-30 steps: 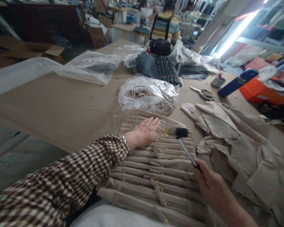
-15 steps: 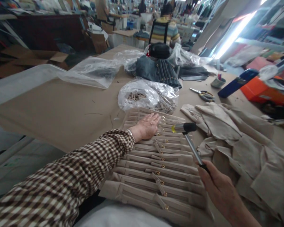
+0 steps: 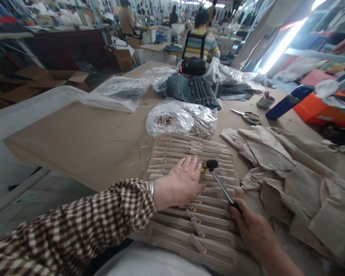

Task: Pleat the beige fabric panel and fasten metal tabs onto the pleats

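Holds the hammer (image 3: 223, 187) by its handle in the closed right hand (image 3: 253, 226), head near the left one, and rests the open left hand (image 3: 181, 184) on zippered pieces (image 3: 215, 232) overlapping on the counter (image 3: 71, 142)

Brown table (image 3: 74, 138) under zippered strips (image 3: 218, 231), beige fabric (image 3: 307, 188), plastic bags (image 3: 169, 126), 1 pair of scissors (image 3: 251, 118)

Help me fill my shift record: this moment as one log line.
left hand: flat on beige zippered pieces | right hand: grips hammer, head near left fingertips | beyond: plastic bag | right: beige fabric pile, scissors
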The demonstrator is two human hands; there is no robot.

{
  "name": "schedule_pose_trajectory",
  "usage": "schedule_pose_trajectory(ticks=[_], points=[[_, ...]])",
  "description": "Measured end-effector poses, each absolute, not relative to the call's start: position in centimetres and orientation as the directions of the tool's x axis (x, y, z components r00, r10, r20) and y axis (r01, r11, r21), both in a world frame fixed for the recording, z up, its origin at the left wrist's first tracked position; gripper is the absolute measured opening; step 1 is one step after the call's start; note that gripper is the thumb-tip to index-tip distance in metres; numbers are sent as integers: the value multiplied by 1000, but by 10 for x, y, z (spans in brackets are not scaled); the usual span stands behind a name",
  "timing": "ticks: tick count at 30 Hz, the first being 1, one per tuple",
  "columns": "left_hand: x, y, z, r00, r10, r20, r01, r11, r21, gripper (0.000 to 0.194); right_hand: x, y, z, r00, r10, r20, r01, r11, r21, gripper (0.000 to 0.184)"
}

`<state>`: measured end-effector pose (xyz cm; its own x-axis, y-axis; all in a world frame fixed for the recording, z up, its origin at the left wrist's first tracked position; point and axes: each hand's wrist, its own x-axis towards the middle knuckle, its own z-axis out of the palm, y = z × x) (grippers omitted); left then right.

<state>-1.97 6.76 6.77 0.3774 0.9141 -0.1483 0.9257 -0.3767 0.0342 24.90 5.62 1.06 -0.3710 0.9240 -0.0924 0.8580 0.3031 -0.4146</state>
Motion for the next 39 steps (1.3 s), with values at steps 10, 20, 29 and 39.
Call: schedule_pose_trajectory(ticks=[10,20,29,39], points=[[-24,38,34,284,959,-13,959,-284,-1,61,246,60,25,-472,878,79,740,443,-506,31],[-23,39,31,291,957,-4,957,-291,14,60,245,75,33,-505,863,-10,798,463,-385,24],[-24,39,33,301,951,-67,953,-300,28,57,263,48,22,-480,877,-26,813,433,-388,23],[-25,39,34,306,950,-59,952,-305,34,57,260,27,32,-435,900,35,807,406,-429,26]])
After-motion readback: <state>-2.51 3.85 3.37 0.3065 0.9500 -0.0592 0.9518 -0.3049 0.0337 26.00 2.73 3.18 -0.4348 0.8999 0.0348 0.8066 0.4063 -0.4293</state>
